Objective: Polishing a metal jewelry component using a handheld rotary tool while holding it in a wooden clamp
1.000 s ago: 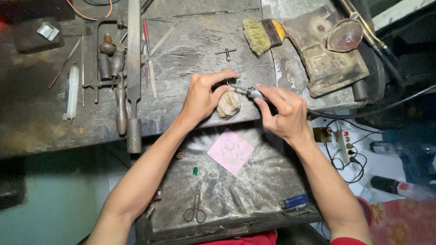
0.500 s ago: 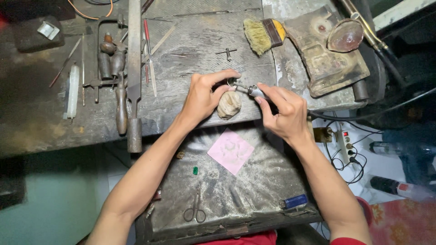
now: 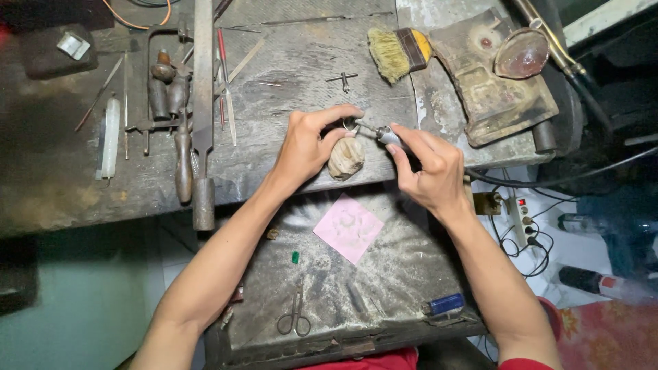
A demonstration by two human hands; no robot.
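**Rotary tool meets small ring at the table edge**

The left hand (image 3: 312,147) pinches a small ring (image 3: 349,124) above a worn wooden peg (image 3: 346,157). The right hand (image 3: 428,171) grips a rotary handpiece (image 3: 385,135), its tip touching the ring.

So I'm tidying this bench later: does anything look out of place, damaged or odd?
Nothing spilled or broken. The bench is worn and scarred, with files lying loose. A pink paper square sits askew on the dusty tray, near scissors. The left hand holds a small piece against the right hand's rotary tool.
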